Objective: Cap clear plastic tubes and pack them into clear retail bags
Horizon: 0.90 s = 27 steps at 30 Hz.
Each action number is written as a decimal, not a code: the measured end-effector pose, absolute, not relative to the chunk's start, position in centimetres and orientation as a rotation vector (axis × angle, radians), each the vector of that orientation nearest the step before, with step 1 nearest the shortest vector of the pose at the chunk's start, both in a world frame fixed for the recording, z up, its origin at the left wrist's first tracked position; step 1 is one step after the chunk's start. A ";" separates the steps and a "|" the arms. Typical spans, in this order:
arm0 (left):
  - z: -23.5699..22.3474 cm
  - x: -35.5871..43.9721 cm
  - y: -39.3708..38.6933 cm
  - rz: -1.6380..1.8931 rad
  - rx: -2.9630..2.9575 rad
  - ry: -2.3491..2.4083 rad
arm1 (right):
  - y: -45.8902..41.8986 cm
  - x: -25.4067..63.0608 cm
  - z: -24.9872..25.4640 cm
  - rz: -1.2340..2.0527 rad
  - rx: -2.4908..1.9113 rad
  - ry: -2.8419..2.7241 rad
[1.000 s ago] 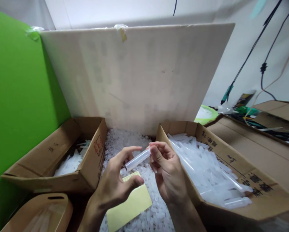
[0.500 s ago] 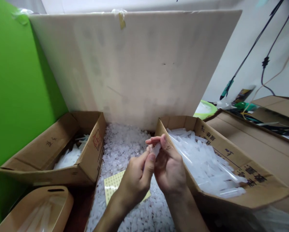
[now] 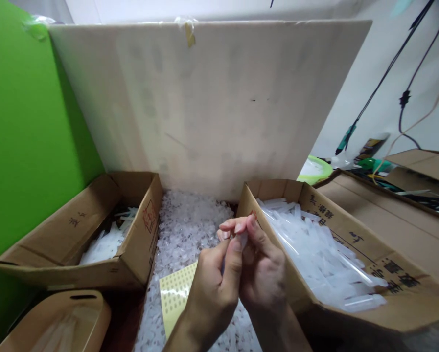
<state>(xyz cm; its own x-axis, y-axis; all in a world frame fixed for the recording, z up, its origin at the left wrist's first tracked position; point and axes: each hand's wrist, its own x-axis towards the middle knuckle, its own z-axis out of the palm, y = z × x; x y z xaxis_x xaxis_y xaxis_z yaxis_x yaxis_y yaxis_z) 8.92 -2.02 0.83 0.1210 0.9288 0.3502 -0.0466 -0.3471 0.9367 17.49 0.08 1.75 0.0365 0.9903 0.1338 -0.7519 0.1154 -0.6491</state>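
Observation:
My left hand [image 3: 219,278] and my right hand [image 3: 263,266] meet over a pile of small clear plastic pieces [image 3: 178,220]. Between their fingertips is a small translucent whitish plastic piece [image 3: 243,239], mostly covered by the fingers. The left thumb presses on it from the near side. The right thumb and fingers close around its far end. Beneath the left wrist, a pale yellow sheet with rows of small dots [image 3: 177,291] lies on the pile, partly hidden by the forearm.
A cardboard box of long translucent tubes [image 3: 318,259] stands at right. On the left, another cardboard box [image 3: 131,259] holds white plastic pieces, with a tan plastic basket [image 3: 90,305] nearer. A pale upright board [image 3: 212,107] rises behind, and a green panel [image 3: 32,127] borders the left.
Both hands have drawn closer together and sit slightly lower in view. The fingers now cover more of the plastic piece, and more of the yellow sheet shows.

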 end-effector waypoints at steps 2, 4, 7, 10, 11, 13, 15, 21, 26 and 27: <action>1.0 8.8 -1.8 1.352 1.454 0.890 | -0.2 17.1 1.8 1.436 -0.463 -0.671; 1.1 8.6 -1.3 1.351 1.349 0.879 | -0.3 16.6 1.6 1.457 -0.487 -0.737; 0.8 7.6 -0.3 1.320 1.275 0.927 | 0.3 16.3 1.0 1.469 -0.563 -0.871; 0.2 5.8 0.6 1.341 1.404 1.128 | 1.3 17.0 0.4 1.261 -0.663 -0.967; 0.0 5.2 0.8 1.373 1.446 1.202 | 1.6 17.5 0.2 1.163 -0.708 -0.999; -0.1 4.0 1.1 1.429 1.513 1.292 | 2.1 18.4 0.2 1.036 -0.790 -1.059; 0.1 3.1 1.2 1.442 1.623 1.269 | 2.1 19.0 0.5 1.011 -0.844 -1.107; 0.9 2.4 1.1 1.502 1.569 1.116 | 0.9 19.1 1.4 0.930 -0.914 -1.247; 1.6 2.3 0.6 1.628 1.669 1.074 | 0.8 19.5 1.7 0.861 -0.873 -1.369; 1.7 2.3 0.5 1.639 1.703 1.062 | 0.9 19.7 1.8 0.841 -0.844 -1.407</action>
